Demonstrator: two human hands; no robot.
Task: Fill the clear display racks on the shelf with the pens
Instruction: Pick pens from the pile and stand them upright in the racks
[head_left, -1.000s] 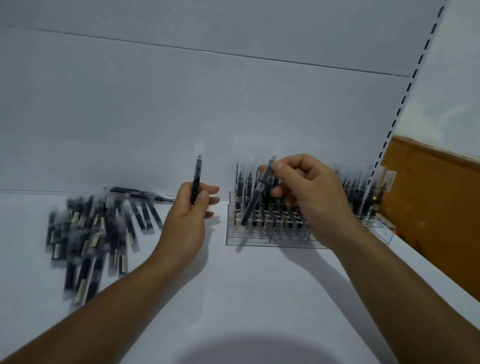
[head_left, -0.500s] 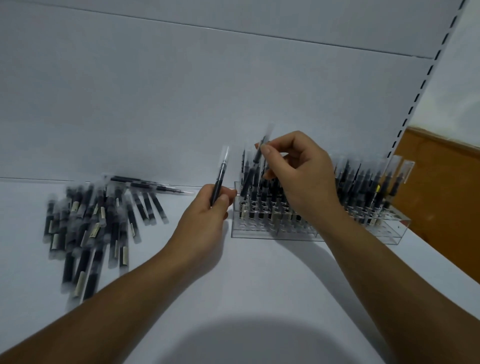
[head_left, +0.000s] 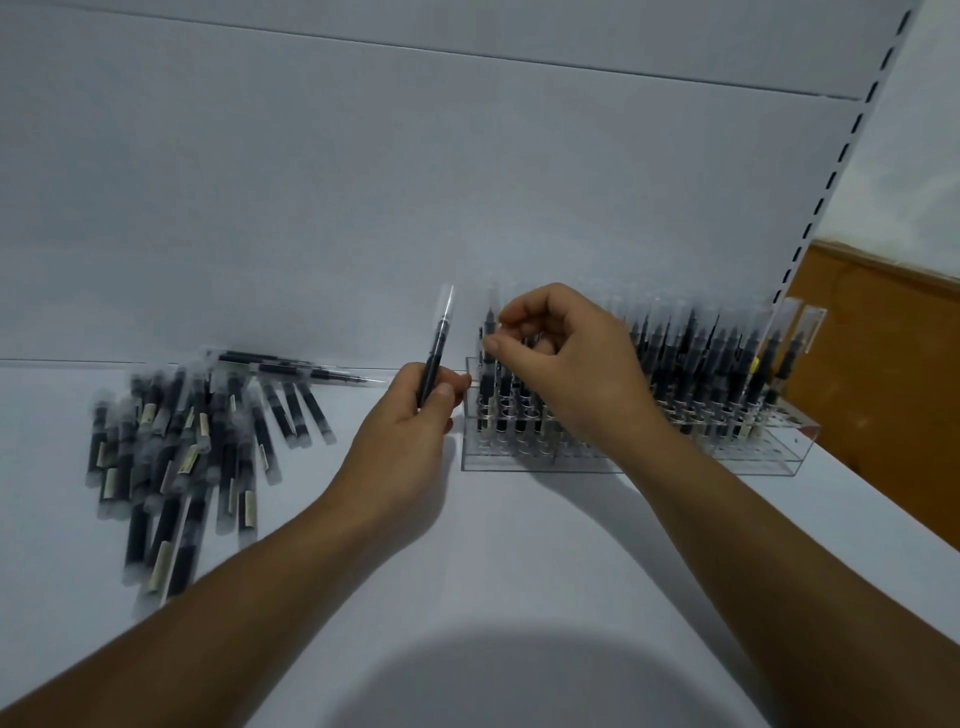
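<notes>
- Two bare forearms reach in from the bottom edge over a white shelf, seen from a head-worn camera looking forward and down
- The left hand grips a black pen by its lower end, with fingers and thumb curled round the barrel
- This pen stands nearly upright with its clear cap on top, leaning slightly to the right, just left of the racks and not touching them
- The right hand is over the left part of the clear display racks, fingers curled
- Its thumb and forefinger pinch the upper part of a standing pen at the racks' far left end; which row that pen is in cannot be told
- The racks sit on the shelf right of centre, close to the pale back panel, and run towards a slotted upright on the right
- Many racked pens stand upright in them, dark barrels below and clear caps above, partly hidden behind the right hand
- A pile of loose pens lies flat on the shelf at the left, well apart from the racks, blurred, some with pale labels
- A few more pens lie crosswise behind the pile, beside the back panel
- A brown wooden panel shows beyond the shelf's right edge
</notes>
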